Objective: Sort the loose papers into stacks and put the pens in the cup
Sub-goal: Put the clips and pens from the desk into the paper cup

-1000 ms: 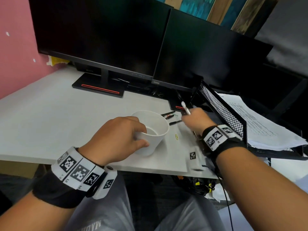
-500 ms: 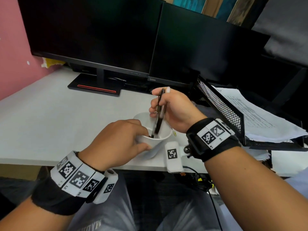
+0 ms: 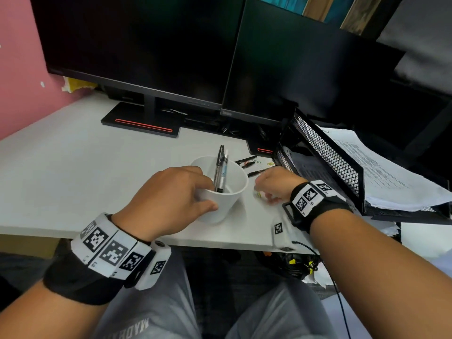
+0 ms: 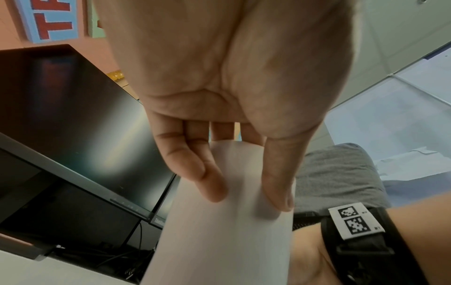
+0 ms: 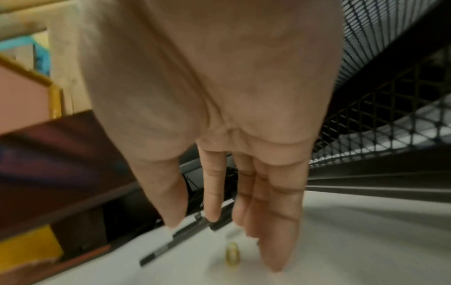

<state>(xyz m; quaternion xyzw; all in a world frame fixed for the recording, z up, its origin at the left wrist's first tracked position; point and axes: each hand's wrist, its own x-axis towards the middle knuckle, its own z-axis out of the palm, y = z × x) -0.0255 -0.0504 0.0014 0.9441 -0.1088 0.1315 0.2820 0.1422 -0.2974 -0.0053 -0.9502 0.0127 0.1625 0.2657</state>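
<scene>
Your left hand [image 3: 168,196] grips the white cup [image 3: 226,192] on the desk [image 3: 73,167], fingers and thumb curled round its wall. 2 pens [image 3: 220,168] stand in it. Your right hand [image 3: 276,184], fingers straight and holding nothing, hovers over another pen [image 3: 256,172] beside the mesh tray [image 3: 325,152] of papers [image 3: 381,172]

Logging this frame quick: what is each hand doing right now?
Left hand: grips the white cup.
Right hand: open, fingers straight, holding nothing, over the desk.
</scene>
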